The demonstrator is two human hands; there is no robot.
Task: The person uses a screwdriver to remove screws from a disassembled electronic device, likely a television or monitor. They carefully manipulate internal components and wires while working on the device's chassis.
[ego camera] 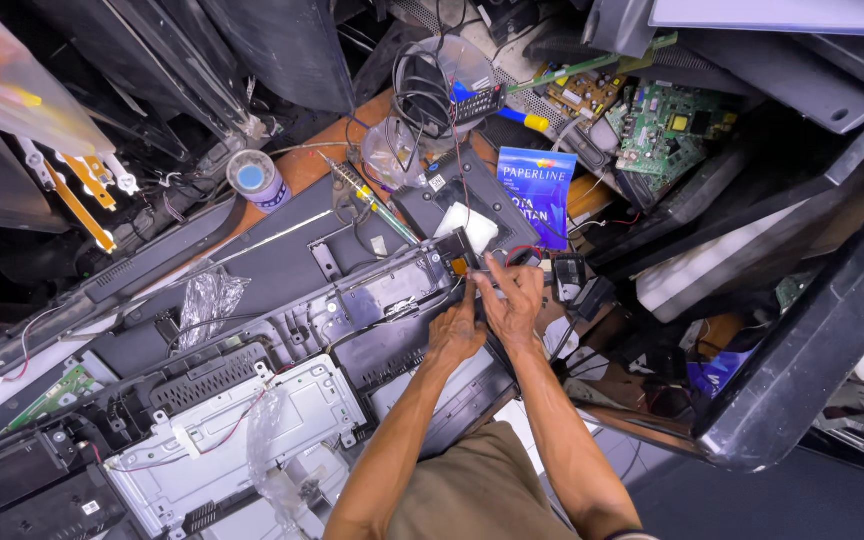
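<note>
My left hand (pixel 455 335) lies on the black back panel of an opened flat screen (pixel 282 270), its index finger stretched toward a small black part with an orange ribbon cable (pixel 460 264) at the panel's right end. Right beside it, my right hand (pixel 514 298) reaches over the same spot, and its fingertips pinch a thin grey piece (pixel 487 271) next to the ribbon. A red wire (pixel 522 250) curls just above the fingers. What lies under the right palm is hidden.
A green-handled soldering iron (pixel 377 205), a white roll with a blue centre (pixel 252 178), a blue paper packet (pixel 535 190) and a remote control (pixel 477 100) lie beyond the hands. Green circuit boards (pixel 667 125) sit far right. A metal shield plate (pixel 252 430) is near left, a black screen frame (pixel 812 330) right.
</note>
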